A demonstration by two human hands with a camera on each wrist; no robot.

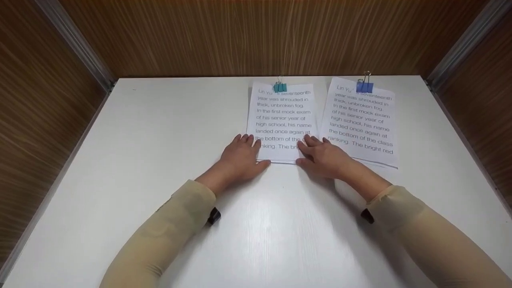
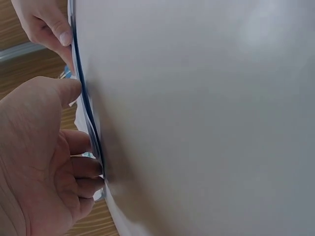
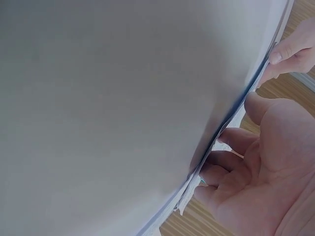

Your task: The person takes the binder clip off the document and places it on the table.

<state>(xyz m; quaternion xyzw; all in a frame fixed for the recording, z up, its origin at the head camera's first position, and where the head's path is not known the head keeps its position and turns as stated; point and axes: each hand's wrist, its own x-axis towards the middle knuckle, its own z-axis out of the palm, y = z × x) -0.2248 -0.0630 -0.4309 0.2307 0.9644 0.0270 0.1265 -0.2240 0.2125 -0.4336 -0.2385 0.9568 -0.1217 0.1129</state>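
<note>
A stack of printed sheets (image 1: 282, 116) lies in the middle of the table, with a teal binder clip (image 1: 280, 87) on its top edge. My left hand (image 1: 241, 158) rests at the lower left corner, fingers along the side edge and thumb at the bottom edge. At the lower right corner, my right hand (image 1: 326, 158) touches the stack the same way. Both wrist views show the fingers and thumb against the paper edges. A second stack of printed sheets (image 1: 362, 120), with a blue binder clip (image 1: 365, 87), lies slightly tilted just right of the first.
The white table (image 1: 160, 120) runs back to a brown wood-grain panel (image 1: 256, 38). More wood-grain panels stand at the left (image 1: 44, 72) and the right (image 1: 472, 84), with metal strips along the corners.
</note>
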